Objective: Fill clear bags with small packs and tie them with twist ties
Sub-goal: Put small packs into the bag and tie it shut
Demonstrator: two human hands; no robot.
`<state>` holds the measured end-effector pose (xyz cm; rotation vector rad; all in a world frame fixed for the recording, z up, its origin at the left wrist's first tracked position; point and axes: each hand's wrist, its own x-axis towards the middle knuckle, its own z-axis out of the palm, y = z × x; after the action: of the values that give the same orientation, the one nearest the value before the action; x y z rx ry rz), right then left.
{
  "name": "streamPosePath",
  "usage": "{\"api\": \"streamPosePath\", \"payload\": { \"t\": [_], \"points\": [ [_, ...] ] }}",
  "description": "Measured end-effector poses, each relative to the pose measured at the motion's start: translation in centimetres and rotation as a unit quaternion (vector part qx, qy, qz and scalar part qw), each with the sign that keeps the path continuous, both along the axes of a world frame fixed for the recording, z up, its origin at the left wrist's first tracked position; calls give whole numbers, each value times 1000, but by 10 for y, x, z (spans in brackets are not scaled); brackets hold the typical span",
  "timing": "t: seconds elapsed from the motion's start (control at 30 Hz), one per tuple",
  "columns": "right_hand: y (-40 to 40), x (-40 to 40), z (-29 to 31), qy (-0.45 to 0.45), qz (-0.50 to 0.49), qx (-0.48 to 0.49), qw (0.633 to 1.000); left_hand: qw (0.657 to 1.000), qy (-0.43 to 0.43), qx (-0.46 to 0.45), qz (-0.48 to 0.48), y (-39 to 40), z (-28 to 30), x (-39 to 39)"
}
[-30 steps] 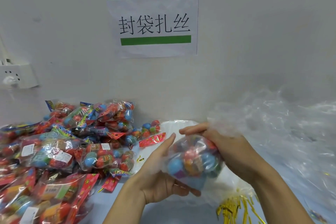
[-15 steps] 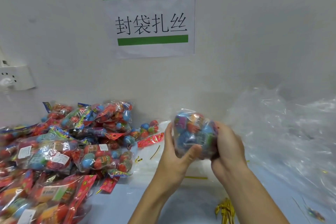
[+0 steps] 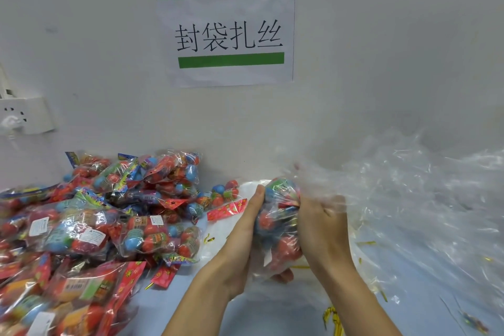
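The packs (image 3: 90, 229) are red, blue and green; the wall sign (image 3: 226, 30) is white with green bars and black characters.

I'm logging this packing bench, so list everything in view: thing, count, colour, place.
filled bag: one, clear with red and blue packs inside, held between both hands
pile of filled bags: many, red, blue and green, left on the table
clear bags: a loose heap, see-through, right
twist ties: a bundle plus strays, gold, near bottom edge
sign: one, white with green bars, on the wall
socket: one, white, wall at left
table: one, pale blue
left hand: grips the bag's left side
right hand: grips its right side
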<state>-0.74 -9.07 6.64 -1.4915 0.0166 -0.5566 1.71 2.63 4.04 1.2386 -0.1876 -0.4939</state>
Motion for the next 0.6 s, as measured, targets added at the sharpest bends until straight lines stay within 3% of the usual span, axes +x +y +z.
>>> {"api": "streamPosePath", "payload": {
  "t": [0.17, 0.3, 0.43, 0.53, 0.6],
  "points": [
    [-7, -2, -2, -57, 38, -142, 988, 998, 17, 23, -58, 11, -4, 0],
    [-20, -4, 4, -15, 156, -255, 954, 988, 14, 6, -151, 23, -2, -3],
    [-23, -6, 9, 59, 112, -217, 968, 985, 31, 13, -172, 23, -4, 2],
    [-21, 1, 11, 68, 51, -68, 994, 991, 27, 27, -127, 21, -10, 8],
    [-24, 6, 14, 73, -12, 16, 997, 996, -25, 65, -53, 16, -12, 10]
  ]
}}
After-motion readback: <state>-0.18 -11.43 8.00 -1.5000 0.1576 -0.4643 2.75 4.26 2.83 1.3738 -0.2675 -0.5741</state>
